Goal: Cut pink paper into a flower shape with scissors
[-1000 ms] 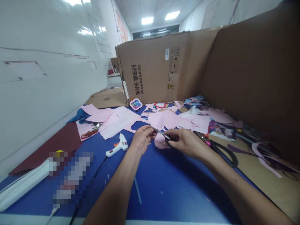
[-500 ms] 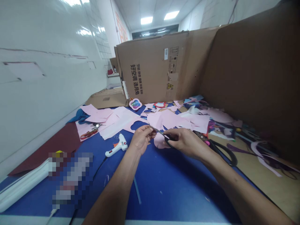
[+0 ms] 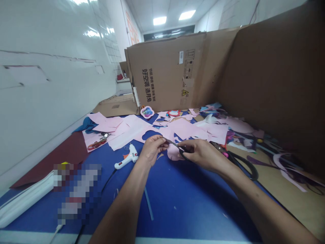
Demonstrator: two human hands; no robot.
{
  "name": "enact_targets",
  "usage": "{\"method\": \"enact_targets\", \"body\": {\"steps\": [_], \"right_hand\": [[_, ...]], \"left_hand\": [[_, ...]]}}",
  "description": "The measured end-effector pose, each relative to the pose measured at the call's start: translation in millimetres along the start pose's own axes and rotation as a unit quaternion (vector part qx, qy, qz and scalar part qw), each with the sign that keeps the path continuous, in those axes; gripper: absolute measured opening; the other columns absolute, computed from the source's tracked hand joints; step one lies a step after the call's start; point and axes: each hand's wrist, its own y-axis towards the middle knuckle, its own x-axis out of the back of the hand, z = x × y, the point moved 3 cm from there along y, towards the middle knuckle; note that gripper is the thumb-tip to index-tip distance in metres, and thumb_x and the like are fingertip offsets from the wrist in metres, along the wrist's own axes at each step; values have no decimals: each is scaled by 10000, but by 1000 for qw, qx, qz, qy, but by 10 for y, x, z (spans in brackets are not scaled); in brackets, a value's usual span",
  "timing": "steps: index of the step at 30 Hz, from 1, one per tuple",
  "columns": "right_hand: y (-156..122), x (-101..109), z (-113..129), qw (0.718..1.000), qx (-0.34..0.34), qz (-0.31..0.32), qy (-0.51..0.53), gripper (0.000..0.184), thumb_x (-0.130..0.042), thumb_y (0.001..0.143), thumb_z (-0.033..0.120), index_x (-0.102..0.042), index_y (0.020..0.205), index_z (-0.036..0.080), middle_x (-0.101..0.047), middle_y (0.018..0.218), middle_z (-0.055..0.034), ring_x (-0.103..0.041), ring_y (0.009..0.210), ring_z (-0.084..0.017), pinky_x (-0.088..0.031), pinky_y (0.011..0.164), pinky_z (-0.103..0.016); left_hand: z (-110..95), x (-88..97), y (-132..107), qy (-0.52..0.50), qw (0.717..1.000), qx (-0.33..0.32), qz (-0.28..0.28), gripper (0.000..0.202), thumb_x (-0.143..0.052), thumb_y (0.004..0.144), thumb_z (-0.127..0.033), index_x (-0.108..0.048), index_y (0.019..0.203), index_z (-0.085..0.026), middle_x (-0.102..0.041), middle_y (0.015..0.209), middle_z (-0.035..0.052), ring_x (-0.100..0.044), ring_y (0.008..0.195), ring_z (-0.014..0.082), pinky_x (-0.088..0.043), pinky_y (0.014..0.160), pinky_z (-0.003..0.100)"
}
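My right hand (image 3: 200, 152) is closed around a small pair of dark-handled scissors (image 3: 181, 152), whose thin blades point left toward my other hand. With fingertips pinched together, my left hand (image 3: 153, 149) is at the blade tips; whatever lies between its fingers is too small to make out. Just beneath the blades, a pink scalloped paper piece (image 3: 174, 153) shows, partly covered by the right hand and scissors. Behind both hands spread pink paper sheets (image 3: 185, 128), one with a rounded cut-out. A small tan scrap (image 3: 159, 156) lies beside the left fingers.
A white glue gun (image 3: 128, 157) lies left of my left forearm. Large black-handled shears (image 3: 245, 166) rest on the right among scraps. A cardboard box (image 3: 165, 74) walls the back. A flower-shaped decorated piece (image 3: 147, 112) leans there. A blue strip (image 3: 149, 204) lies in front.
Both hands stay in nearly the same place, with the scissors still between them. The tan scrap by the left fingers shows more plainly now. The view has shifted slightly.
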Motion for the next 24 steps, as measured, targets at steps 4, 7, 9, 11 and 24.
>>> {"method": "enact_targets", "body": {"steps": [4, 7, 9, 11, 24], "right_hand": [[0, 6, 21, 1000, -4, -10, -9, 323, -676, 849, 272, -813, 1141, 278, -786, 939, -28, -663, 801, -210, -407, 642, -273], [-7, 21, 52, 1000, -3, -14, -15, 304, -674, 852, 267, -815, 1121, 285, -768, 871, -7, -636, 746, -188, -383, 622, -268], [-11, 29, 58, 1000, -3, -16, -10, 297, -678, 848, 268, -816, 1110, 283, -761, 852, -4, -626, 735, -182, -378, 618, -265], [-11, 31, 50, 1000, -4, -19, 0, 297, -682, 844, 276, -818, 1107, 276, -759, 846, -8, -622, 731, -183, -378, 613, -264], [9, -5, 29, 998, 12, -3, 60, 239, -676, 851, 304, -812, 1037, 239, -663, 756, 9, -522, 687, -161, -361, 599, -255]], "left_hand": [[-5, -16, -12, -30, 999, -12, -5, 183, -819, 649, -205, -657, 720, -158, -715, 709, 51, -668, 634, 136, -522, 630, 236], [12, -43, -20, -54, 998, -16, 2, 226, -844, 626, -220, -645, 718, -160, -698, 694, 36, -665, 636, 131, -530, 648, 236], [24, -53, -19, -61, 998, -15, 1, 238, -851, 616, -219, -647, 720, -158, -694, 697, 30, -666, 639, 130, -536, 657, 239], [32, -57, -15, -63, 998, -16, -1, 236, -853, 614, -214, -651, 722, -156, -694, 701, 29, -667, 642, 131, -538, 656, 240], [46, -97, -27, -90, 996, -3, -6, 213, -838, 636, -185, -650, 734, -158, -693, 709, 25, -661, 655, 127, -537, 660, 241]]}}
